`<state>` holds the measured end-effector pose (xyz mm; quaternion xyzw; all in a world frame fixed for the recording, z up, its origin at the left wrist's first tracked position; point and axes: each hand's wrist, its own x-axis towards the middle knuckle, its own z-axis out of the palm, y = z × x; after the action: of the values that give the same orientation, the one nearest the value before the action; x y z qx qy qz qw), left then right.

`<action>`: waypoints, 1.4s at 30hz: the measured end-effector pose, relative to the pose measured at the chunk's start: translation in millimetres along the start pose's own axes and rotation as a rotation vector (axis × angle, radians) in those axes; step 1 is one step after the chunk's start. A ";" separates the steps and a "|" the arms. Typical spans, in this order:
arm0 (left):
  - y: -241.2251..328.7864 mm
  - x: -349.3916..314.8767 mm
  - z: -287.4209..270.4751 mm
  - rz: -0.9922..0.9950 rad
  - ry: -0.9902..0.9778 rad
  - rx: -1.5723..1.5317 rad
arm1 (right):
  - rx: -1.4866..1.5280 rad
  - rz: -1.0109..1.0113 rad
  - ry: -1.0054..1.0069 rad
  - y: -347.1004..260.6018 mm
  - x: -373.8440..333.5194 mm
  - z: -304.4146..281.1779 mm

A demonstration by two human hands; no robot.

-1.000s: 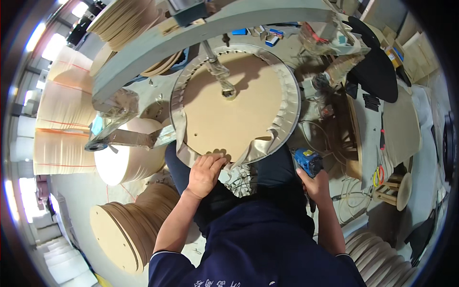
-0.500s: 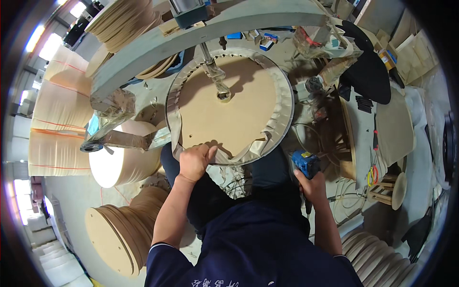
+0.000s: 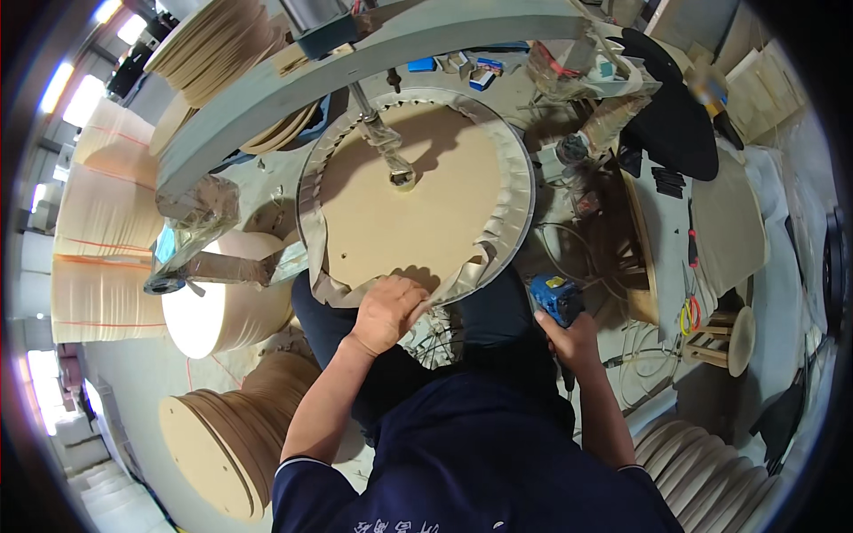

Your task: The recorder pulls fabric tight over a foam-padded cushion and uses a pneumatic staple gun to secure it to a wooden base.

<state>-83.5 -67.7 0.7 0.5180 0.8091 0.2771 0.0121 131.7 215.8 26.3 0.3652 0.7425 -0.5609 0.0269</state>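
In front of me a round tan board (image 3: 444, 213) lies on a round form, under a vertical press rod (image 3: 378, 133) wrapped in tape. Light fabric (image 3: 515, 191) is folded over its rim in pleats, with loose folds along the near side. My left hand (image 3: 389, 311) is closed on the fabric edge at the near rim, its fingertips partly hidden. Off to the right of the form, my right hand (image 3: 576, 342) grips a blue staple gun (image 3: 557, 298) with a yellow label, held apart from the board.
A grey curved beam (image 3: 355, 75) arches over the form. Stacks of round boards (image 3: 209, 453) and wrapped rolls (image 3: 111, 209) stand at left. On the right are a bench with black pieces (image 3: 668, 181), yellow-and-red-handled scissors (image 3: 689, 315), a wooden stool (image 3: 729, 342) and loose hoses (image 3: 635, 373).
My left hand has shifted right along the near rim, pulling at the fabric there. My right hand still holds the staple gun beside the form. The view has swung slightly.
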 end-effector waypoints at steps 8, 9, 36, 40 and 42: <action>-33.1 16.7 -9.6 -0.201 0.247 0.304 | 0.062 0.011 0.020 -12.0 4.8 4.3; -38.5 16.0 -19.5 -0.299 0.245 0.412 | 0.059 0.036 0.006 -13.4 7.4 5.7; -93.8 -8.3 -222.7 -0.420 1.133 0.369 | -0.021 -0.049 0.023 -6.6 4.0 7.5; -47.3 -9.1 -120.2 -0.633 0.922 -0.169 | -0.144 -0.087 0.018 -2.1 1.0 0.9; 4.9 21.0 -72.4 -0.665 0.485 -0.178 | -0.157 -0.064 0.027 -13.2 -3.7 -3.3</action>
<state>-111.3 -79.9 69.9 0.1453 0.8846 0.4408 -0.0452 128.1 215.3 39.9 0.3455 0.7958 -0.4965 0.0276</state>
